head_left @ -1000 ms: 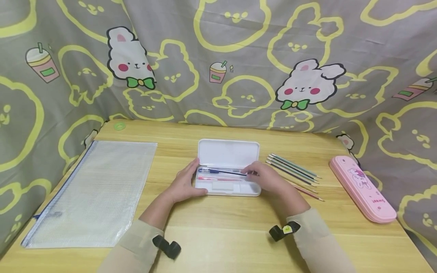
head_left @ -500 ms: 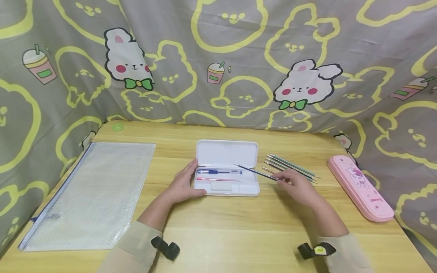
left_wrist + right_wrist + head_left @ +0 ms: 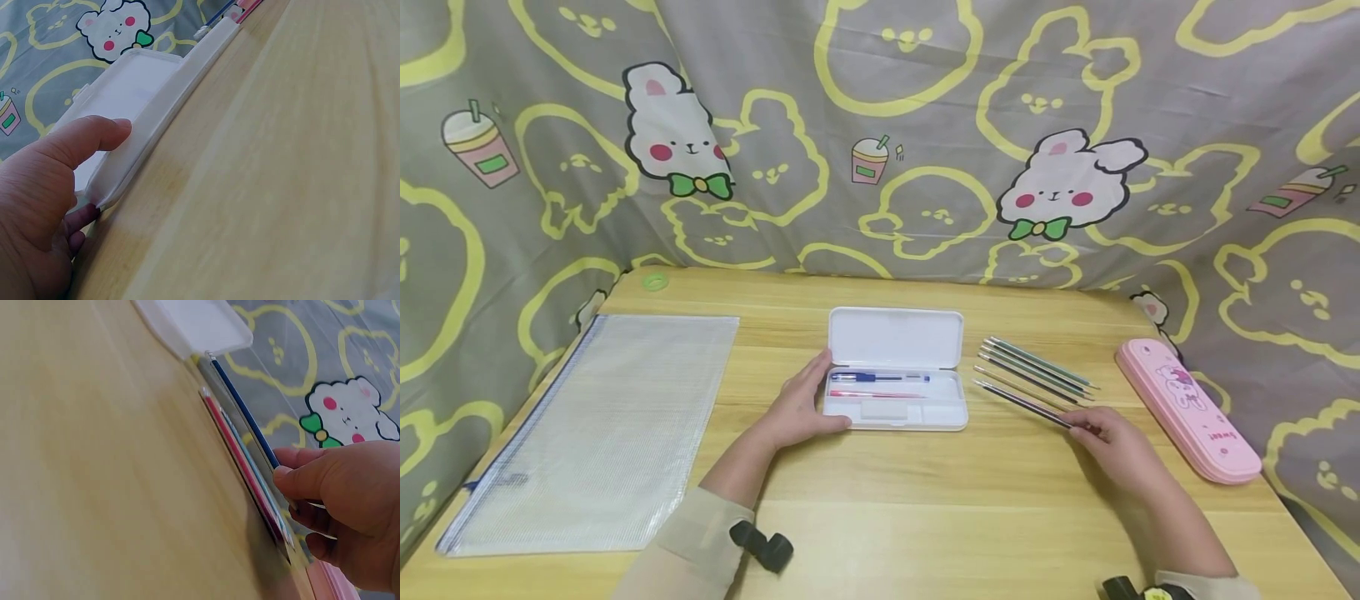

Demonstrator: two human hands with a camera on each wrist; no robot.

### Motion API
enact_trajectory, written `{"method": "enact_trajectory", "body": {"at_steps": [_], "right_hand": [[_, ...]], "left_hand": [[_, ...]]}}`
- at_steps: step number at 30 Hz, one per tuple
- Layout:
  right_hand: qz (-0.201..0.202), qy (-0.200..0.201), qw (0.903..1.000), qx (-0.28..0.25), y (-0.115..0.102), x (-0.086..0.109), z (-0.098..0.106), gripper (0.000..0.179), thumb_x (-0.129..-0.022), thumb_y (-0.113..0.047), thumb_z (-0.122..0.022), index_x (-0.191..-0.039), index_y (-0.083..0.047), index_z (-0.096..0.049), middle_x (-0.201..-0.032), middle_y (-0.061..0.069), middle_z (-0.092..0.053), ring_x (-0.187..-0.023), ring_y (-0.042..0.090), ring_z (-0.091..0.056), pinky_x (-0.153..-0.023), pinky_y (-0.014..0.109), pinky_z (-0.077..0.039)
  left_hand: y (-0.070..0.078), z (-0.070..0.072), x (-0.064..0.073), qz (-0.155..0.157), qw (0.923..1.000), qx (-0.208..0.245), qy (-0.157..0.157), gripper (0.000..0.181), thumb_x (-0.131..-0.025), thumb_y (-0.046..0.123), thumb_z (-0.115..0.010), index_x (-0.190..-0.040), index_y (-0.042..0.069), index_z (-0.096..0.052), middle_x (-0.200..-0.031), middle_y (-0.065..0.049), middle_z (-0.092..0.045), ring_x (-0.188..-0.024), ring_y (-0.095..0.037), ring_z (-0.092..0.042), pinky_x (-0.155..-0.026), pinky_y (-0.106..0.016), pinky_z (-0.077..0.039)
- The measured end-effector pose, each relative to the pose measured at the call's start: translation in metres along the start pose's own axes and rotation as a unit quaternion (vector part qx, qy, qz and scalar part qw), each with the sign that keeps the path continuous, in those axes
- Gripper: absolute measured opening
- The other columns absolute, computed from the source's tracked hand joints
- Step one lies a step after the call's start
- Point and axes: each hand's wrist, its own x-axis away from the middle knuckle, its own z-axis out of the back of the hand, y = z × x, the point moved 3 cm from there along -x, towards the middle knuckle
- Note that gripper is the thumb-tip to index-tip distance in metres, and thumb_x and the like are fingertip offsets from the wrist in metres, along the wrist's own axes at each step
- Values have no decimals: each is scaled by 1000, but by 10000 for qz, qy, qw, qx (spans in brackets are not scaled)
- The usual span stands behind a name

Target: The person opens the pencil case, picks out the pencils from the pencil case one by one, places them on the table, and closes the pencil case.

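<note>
A white pencil box [image 3: 895, 337] stands open on the table with its lid tipped back. In it lie a blue pen [image 3: 867, 377], a thin red stick-like item [image 3: 880, 395] and a white eraser-like block [image 3: 883, 411]. My left hand [image 3: 799, 411] holds the box's left end, thumb on the front wall and fingers by the far side. Pinched between thumb and fingers of my right hand [image 3: 1118, 448] is a dark blue pencil [image 3: 245, 417], its near end hidden by the fingers. Beneath it on the table lies a red pencil [image 3: 240, 453], beside several other pencils [image 3: 1037, 367].
At the right lies a pink pencil case [image 3: 1189, 412]. A clear mesh zip pouch [image 3: 598, 433] covers much of the table's left side. Near the back left corner is a green ring [image 3: 655, 282]. A patterned curtain [image 3: 805, 167] closes off the back and sides.
My right hand has taken the dark blue pencil out of the box and carried it right, to the loose pencils. My left hand keeps its place on the box.
</note>
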Motion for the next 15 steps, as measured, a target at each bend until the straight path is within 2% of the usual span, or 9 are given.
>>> {"method": "enact_trajectory", "body": {"at_steps": [4, 8, 15], "right_hand": [[-61, 13, 9999, 106, 9, 7, 2, 18, -95, -10, -60, -109, -9, -72, -113, 17, -67, -103, 33, -62, -80, 34, -50], [-45, 7, 9999, 123, 17, 12, 3, 17, -94, -9, -62, -107, -7, -72, -111, 21, -67, -103, 38, -62, -82, 45, -50], [-116, 52, 9996, 251, 22, 16, 1, 15, -92, -10, -64, -105, -9, -74, -107, 16, -69, -99, 34, -63, -79, 37, -50]], "left_hand": [[0, 0, 0, 1, 10000, 5, -1, 115, -71, 39, -82, -157, 4, -15, -164, -16, -16, -150, -41, -17, -119, -62, -18], [0, -1, 0, 14, 10000, -1, -17, 115, -71, 40, -82, -157, 5, -14, -164, -16, -16, -150, -40, -17, -119, -62, -17], [0, 0, 0, 24, 10000, 8, -10, 115, -71, 39, -82, -157, 5, -14, -164, -16, -16, -150, -40, -17, -119, -63, -17]]}}
